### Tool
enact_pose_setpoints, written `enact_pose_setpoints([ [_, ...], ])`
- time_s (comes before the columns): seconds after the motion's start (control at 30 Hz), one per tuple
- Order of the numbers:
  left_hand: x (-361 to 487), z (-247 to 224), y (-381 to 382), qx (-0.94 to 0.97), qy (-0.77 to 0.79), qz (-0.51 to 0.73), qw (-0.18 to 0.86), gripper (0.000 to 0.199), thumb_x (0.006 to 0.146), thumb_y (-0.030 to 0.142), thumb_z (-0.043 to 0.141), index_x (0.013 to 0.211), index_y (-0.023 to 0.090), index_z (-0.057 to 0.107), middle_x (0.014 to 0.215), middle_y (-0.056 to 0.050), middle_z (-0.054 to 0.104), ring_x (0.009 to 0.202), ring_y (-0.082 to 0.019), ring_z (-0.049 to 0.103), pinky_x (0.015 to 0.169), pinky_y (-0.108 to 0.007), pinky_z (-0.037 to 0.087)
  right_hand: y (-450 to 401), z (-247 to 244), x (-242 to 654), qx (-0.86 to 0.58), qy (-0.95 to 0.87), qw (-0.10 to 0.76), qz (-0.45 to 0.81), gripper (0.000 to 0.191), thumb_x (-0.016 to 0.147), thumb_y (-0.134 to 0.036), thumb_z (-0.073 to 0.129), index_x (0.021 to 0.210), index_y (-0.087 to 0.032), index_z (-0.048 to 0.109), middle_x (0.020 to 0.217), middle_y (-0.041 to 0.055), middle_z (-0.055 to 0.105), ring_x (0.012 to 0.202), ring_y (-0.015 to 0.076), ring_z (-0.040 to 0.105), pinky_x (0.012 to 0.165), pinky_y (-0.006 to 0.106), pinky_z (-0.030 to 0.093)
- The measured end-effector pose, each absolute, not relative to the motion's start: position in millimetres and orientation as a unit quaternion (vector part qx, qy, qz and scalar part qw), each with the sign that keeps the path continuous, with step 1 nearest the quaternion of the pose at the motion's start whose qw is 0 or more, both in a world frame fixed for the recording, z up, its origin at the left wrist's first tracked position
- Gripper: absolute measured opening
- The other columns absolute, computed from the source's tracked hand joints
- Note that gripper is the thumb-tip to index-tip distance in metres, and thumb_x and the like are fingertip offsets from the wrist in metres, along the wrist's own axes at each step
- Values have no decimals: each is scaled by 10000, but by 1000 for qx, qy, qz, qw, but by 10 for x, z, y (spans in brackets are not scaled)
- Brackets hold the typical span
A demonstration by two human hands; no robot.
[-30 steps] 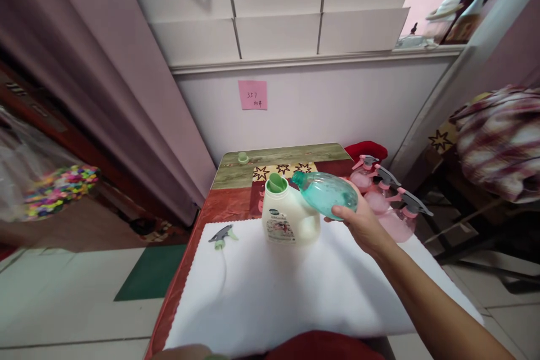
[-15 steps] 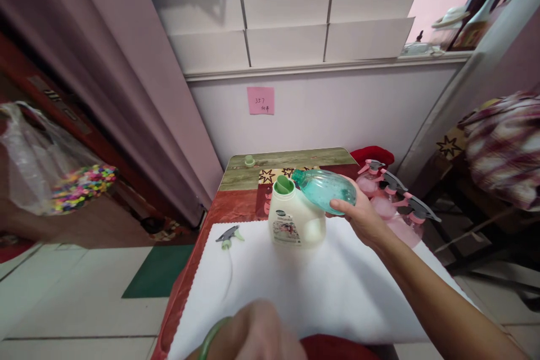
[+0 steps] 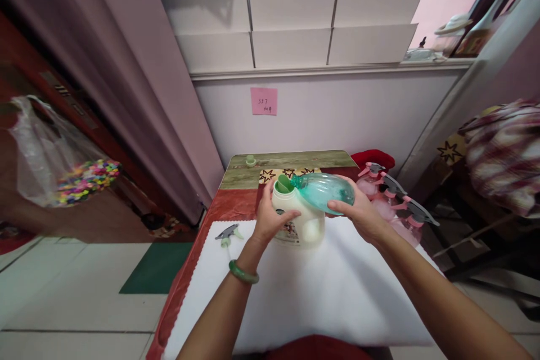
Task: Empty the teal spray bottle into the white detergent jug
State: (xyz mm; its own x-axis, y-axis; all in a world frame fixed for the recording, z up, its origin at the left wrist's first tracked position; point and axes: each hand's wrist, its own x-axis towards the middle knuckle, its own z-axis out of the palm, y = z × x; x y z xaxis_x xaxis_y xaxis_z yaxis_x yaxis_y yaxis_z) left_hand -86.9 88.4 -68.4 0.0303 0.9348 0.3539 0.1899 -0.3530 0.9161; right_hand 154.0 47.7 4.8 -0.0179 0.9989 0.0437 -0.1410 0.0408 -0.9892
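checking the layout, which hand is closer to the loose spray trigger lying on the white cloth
Left. The left hand grips the white jug just right of the spray trigger. The right hand holds the teal bottle farther right, beyond the jug.

Far wall: I see a pink note (image 3: 264, 101).
Right: pink spray bottles (image 3: 390, 202), clustered.
Left on cloth: loose spray head (image 3: 228, 233).
Far tabletop: green cap (image 3: 251, 160).

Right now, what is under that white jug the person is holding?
The white jug stands on a white cloth spread over a red table cover. The left hand grips its side. What lies beneath the cloth where the jug stands is covered.
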Motion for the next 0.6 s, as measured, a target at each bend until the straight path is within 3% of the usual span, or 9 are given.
enact_pose_setpoints([
  [0.07, -831, -752, 951, 616, 436, 531, 386, 869, 596, 479, 917, 1329, 217, 530, 1229, -123, 701, 1148, -331, 657, 1013, -455, 496, 493, 58, 1544, -448, -488, 535, 525, 798, 560, -441, 939, 1251, -296, 566, 1201, 82, 651, 1021, 304, 649, 640, 380, 611],
  [0.13, -812, -840, 1002, 605, 428, 542, 396, 775, 612, 485, 905, 1248, 210, 559, 1131, -101, 733, 1037, -298, 690, 935, -422, 535, 515, 70, 1553, -451, -496, 528, 521, 820, 562, -444, 939, 1270, -294, 552, 1223, 92, 641, 1043, 315, 643, 648, 393, 620],
  [0.6, -824, -1009, 1053, 585, 421, 575, 388, 827, 542, 513, 931, 1232, 210, 590, 1111, -87, 740, 1011, -273, 690, 920, -382, 534, 597, 313, 1564, -514, -542, 451, 488, 880, 578, -475, 921, 1324, -296, 491, 1278, 111, 629, 1076, 327, 671, 722, 417, 640],
])
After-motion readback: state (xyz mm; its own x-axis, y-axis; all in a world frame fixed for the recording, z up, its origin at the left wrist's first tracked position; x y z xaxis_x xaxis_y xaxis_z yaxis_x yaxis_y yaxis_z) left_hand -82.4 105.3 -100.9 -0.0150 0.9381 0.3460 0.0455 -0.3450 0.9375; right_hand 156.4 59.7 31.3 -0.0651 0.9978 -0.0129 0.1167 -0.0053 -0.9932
